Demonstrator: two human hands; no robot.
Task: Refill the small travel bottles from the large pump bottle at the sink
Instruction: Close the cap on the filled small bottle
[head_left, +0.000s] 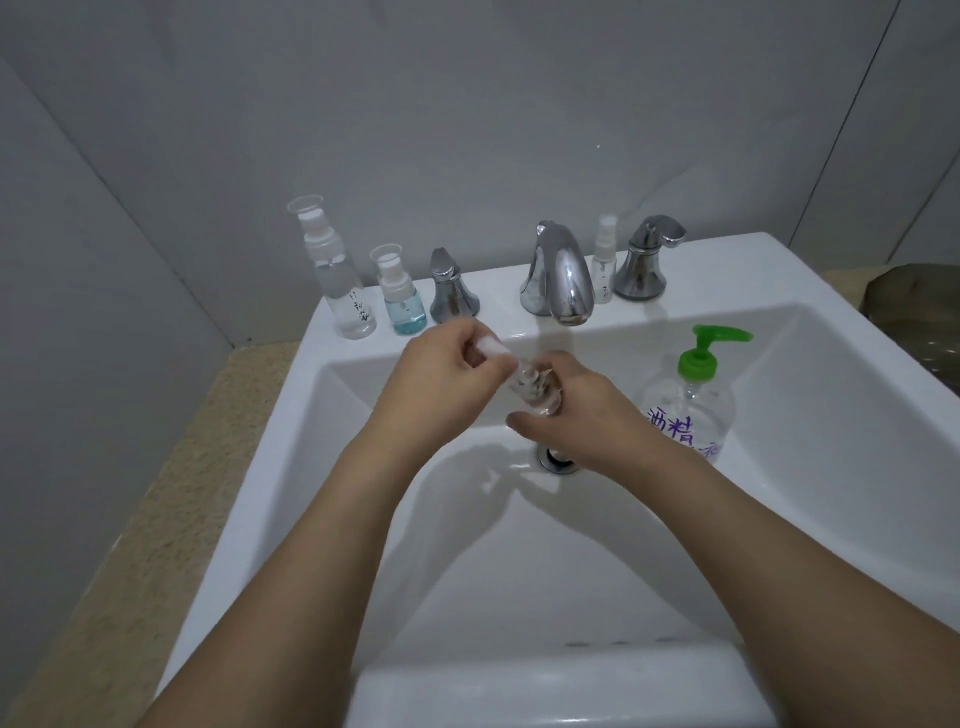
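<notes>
Over the middle of the sink basin, my right hand (582, 410) grips a small clear travel bottle (537, 397) around its body. My left hand (441, 369) pinches the bottle's white cap (496, 347) at its top. The large clear pump bottle (688, 410) with a green pump head stands inside the basin to the right, apart from my hands. On the sink ledge at the back left stand a tall clear travel bottle (340, 280) and a short one holding blue liquid (401, 296). A small spray bottle (604, 265) stands between the faucet and the right handle.
The chrome faucet spout (563, 275) rises at the back centre, with a left handle (451, 288) and a right handle (647, 260). The drain (556, 460) lies under my right hand. A speckled counter (171, 467) runs along the sink's (831, 519) left side.
</notes>
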